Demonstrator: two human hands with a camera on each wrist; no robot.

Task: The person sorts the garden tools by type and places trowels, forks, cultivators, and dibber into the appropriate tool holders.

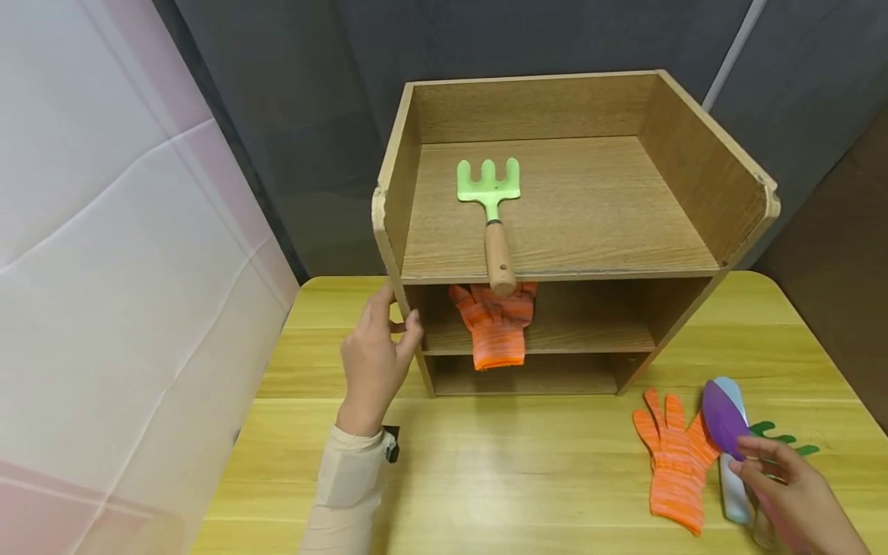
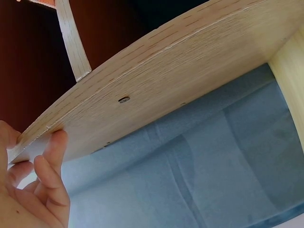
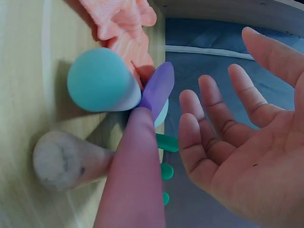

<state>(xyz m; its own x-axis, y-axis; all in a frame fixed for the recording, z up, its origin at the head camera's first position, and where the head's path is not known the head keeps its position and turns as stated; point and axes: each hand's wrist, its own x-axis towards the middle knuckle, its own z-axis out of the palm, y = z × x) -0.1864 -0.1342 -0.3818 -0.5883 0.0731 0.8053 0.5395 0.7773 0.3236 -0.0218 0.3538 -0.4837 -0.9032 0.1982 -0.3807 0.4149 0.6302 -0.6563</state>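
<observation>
With thumb and fingers on either side, my left hand (image 1: pixel 375 358) grips the left side panel (image 2: pixel 142 76) of a small wooden shelf (image 1: pixel 590 208). My right hand (image 1: pixel 798 493) hovers at the purple trowel (image 1: pixel 721 416), its fingers loosely bent. In the right wrist view those fingers stand apart from the trowel's pink handle (image 3: pixel 133 175). Beneath the trowel are a light blue tool (image 1: pixel 733 493) and a green hand rake (image 1: pixel 763 428), its wooden handle (image 3: pixel 61 161) showing in the right wrist view. An orange glove (image 1: pixel 676 478) lies beside them, left of the trowel.
On the shelf's top board lies a light green hand fork (image 1: pixel 489 193), its wooden handle overhanging the front edge. A second orange glove (image 1: pixel 501 331) hangs over the middle board's edge. A pale sheet (image 1: pixel 125 231) stands left of the wooden table (image 1: pixel 513 470); dark cloth (image 1: pixel 291 116) hangs behind.
</observation>
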